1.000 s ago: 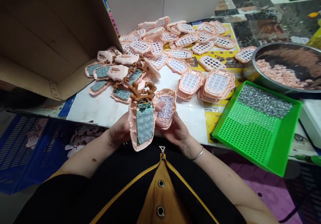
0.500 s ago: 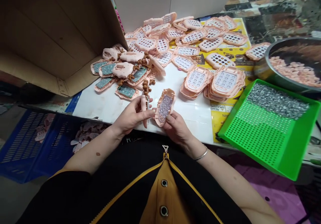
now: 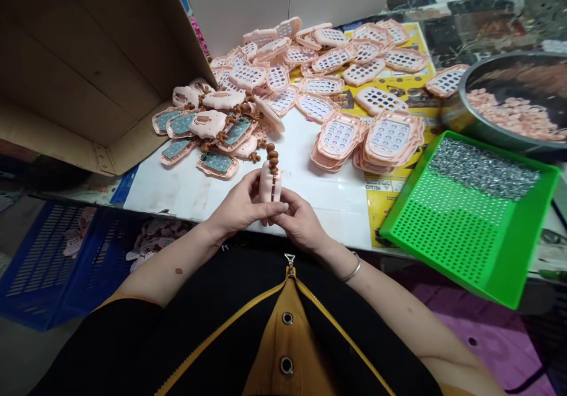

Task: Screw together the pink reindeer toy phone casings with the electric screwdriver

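Observation:
Between my hands, near the table's front edge, a pink toy phone casing (image 3: 267,186) stands on edge, its two halves face to face with a narrow gap along the seam. A brown beaded piece (image 3: 273,158) sticks up from its top. My left hand (image 3: 241,204) is closed round the casing's left side, thumb across the front. From the right, my right hand (image 3: 302,218) grips the other half, its fingertips meeting my left thumb. Left of them lie casing halves with green circuit boards (image 3: 218,162). Stacked keypad halves (image 3: 392,139) sit to the right.
A green perforated tray (image 3: 460,221) with many small screws stands at right, beside a metal bowl (image 3: 465,97) of small pink parts. An open cardboard box (image 3: 97,71) leans at left. More pink halves (image 3: 248,77) are piled at the back. Blue crates (image 3: 35,266) stand below.
The keypad half in my right hand has come left against the half in my left hand. The two now sit together, upright. The whole view has shifted slightly.

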`<state>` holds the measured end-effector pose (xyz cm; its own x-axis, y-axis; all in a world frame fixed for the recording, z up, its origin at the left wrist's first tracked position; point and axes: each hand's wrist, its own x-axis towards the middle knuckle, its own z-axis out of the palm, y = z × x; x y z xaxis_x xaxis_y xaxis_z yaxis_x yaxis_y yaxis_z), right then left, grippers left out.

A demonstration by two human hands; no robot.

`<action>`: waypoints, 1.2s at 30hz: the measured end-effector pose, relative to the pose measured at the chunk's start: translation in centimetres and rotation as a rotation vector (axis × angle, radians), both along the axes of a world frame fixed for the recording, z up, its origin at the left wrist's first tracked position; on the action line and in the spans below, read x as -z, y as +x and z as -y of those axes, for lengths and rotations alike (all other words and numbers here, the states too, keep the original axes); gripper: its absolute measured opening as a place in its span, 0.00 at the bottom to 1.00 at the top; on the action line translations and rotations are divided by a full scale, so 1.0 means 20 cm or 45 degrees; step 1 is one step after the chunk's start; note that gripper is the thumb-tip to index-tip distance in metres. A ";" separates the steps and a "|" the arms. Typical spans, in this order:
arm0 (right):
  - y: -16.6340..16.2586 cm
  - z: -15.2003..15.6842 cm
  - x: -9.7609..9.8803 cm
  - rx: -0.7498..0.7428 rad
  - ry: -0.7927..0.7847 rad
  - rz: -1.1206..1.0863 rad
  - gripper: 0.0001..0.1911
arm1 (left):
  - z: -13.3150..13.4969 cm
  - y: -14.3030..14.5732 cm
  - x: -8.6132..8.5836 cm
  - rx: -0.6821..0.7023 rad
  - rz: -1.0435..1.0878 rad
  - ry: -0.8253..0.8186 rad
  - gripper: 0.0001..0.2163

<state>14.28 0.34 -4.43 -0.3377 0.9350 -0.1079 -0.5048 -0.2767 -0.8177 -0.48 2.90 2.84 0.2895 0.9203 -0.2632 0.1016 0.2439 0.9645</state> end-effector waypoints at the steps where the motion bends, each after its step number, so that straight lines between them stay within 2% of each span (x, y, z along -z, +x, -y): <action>1: 0.00 0.00 0.00 -0.005 -0.001 0.000 0.35 | 0.00 0.00 0.00 0.002 -0.012 0.011 0.38; 10: 0.01 0.00 0.01 -0.038 0.023 -0.047 0.31 | 0.01 -0.01 0.04 0.045 0.029 0.111 0.46; 17: 0.01 0.00 -0.02 -0.107 0.024 -0.062 0.29 | 0.02 -0.01 0.05 -0.014 0.149 0.006 0.47; 19: 0.03 0.00 -0.05 -0.186 0.059 -0.047 0.28 | 0.01 -0.03 0.06 0.025 0.259 -0.047 0.45; 22: 0.06 0.00 -0.08 -0.374 0.180 -0.016 0.27 | -0.01 -0.06 0.07 0.130 0.469 -0.170 0.36; 24: 0.07 0.00 -0.09 -0.428 0.296 0.098 0.28 | -0.02 -0.07 0.09 0.157 0.558 -0.235 0.32; 28: 0.09 0.02 -0.06 -0.333 0.444 0.366 0.32 | -0.01 -0.04 0.10 -0.006 0.594 -0.282 0.33; 32: 0.08 0.04 -0.03 0.011 0.659 0.693 0.38 | 0.00 -0.01 0.10 -0.153 0.584 -0.295 0.29; 34: 0.08 0.05 -0.04 0.137 0.796 0.891 0.34 | 0.00 0.00 0.09 -0.137 0.593 -0.295 0.28; 36: 0.09 0.04 -0.05 0.165 0.900 1.005 0.28 | 0.00 0.00 0.09 -0.114 0.630 -0.278 0.26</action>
